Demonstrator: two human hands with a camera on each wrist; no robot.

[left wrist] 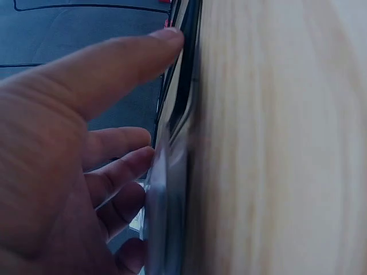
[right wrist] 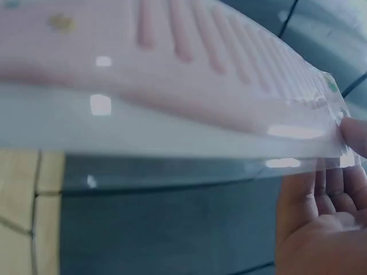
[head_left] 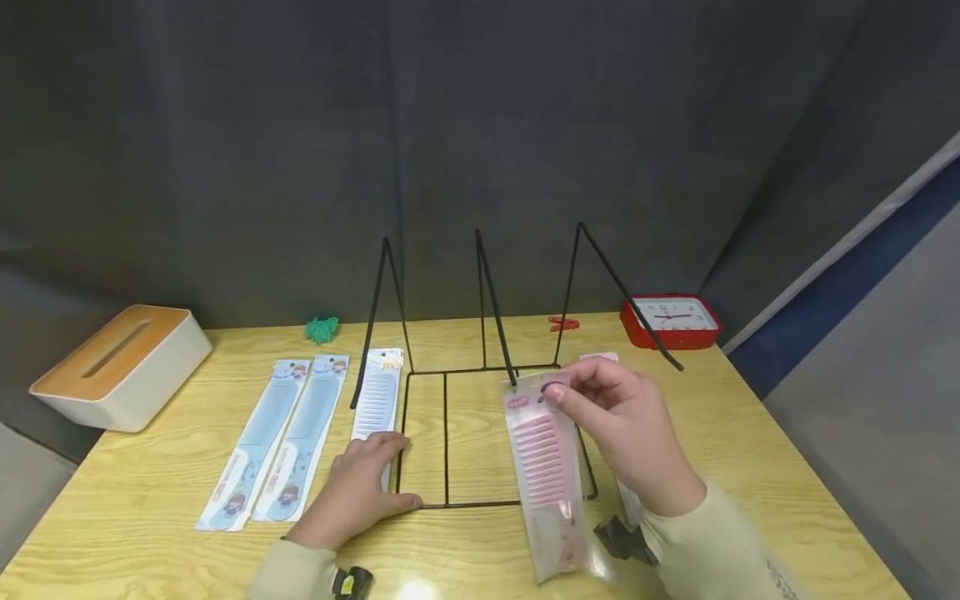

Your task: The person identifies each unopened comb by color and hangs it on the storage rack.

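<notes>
Head view: right hand pinching the top edge of a packaged pink comb between thumb and fingertips, grip closed on the plastic sleeve just beside the middle prong of a black wire rack. Pink comb hanging tilted over the rack's right front corner, lower end low over the wooden worktop. Left hand lying flat on the worktop, fingers straight, pressing on the lower end of a packaged white comb at the rack's left edge. Two packaged blue combs side by side further left. White tissue box with wooden lid at far left; green clip, red clips and a red clock along the back edge.

Left wrist view (very close and blurred): fingers stretched out, holding nothing, over what seems to be a package edge on the worktop.

Right wrist view: pink comb seen from beneath in its clear sleeve, one fingertip touching its corner at right.
</notes>
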